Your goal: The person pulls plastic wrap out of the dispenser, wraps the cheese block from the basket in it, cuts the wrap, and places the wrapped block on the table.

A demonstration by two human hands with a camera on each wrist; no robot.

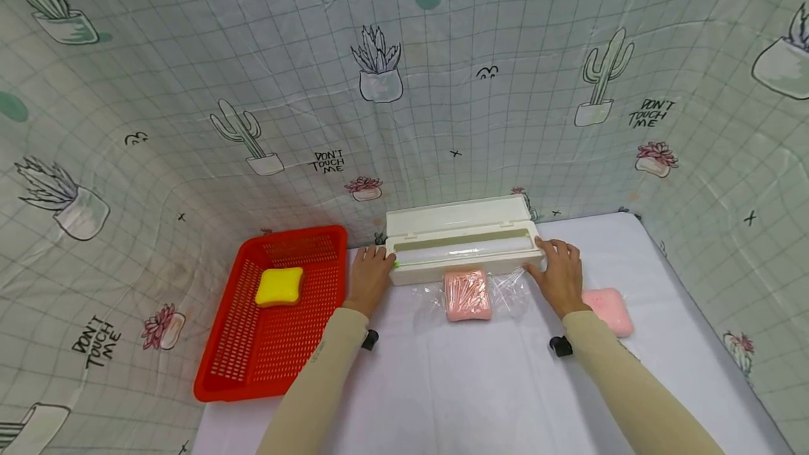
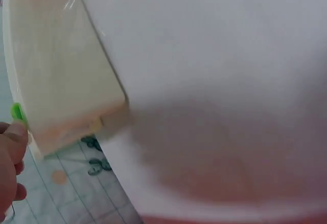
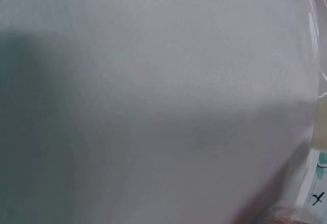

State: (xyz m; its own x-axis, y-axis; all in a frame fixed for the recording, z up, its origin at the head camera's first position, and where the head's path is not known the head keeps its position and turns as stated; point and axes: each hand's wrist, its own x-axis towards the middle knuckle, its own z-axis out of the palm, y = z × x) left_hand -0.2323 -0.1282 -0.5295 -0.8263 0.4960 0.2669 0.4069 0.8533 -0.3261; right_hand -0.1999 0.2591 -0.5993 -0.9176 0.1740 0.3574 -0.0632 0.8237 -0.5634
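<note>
A white cling film dispenser (image 1: 411,275) stands at the back of the table, its lid (image 1: 458,216) raised and a roll of film (image 1: 470,249) inside. My left hand (image 1: 369,278) holds its left end, the thumb against a small green slider (image 2: 18,112) at the corner. At the other end, my right hand (image 1: 561,276) grips with the thumb in front and fingers behind. A pink sponge (image 1: 468,297) covered in clear film lies against the front of the dispenser, loose film spreading to both sides. The right wrist view shows mostly blurred white cloth.
To the left is a red plastic basket (image 1: 284,360) with a yellow sponge (image 1: 279,286) in it. Another pink sponge (image 1: 612,311) lies beside my right wrist. A patterned curtain (image 1: 442,111) rises right behind the white-covered table (image 1: 468,392).
</note>
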